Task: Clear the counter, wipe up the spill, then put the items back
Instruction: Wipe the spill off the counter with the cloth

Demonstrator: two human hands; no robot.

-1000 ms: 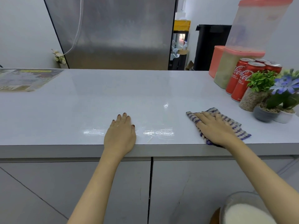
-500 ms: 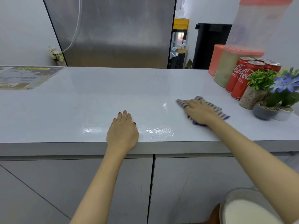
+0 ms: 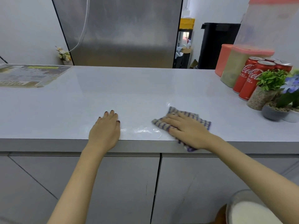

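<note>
Counter: checked cloth, flat.

purple-striped cloth, red cans, pale grey counter

The pale counter carries a checked cloth, a wet spill, cola cans, potted plants.

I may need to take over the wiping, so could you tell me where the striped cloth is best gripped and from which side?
Probably the far-left corner of the striped cloth, reached from above and the left. The cloth lies flat on the counter with the right hand pressed over its middle, and its near corner droops over the counter's front edge. That far corner is bare and easy to pinch. The left hand rests flat nearby.
</note>
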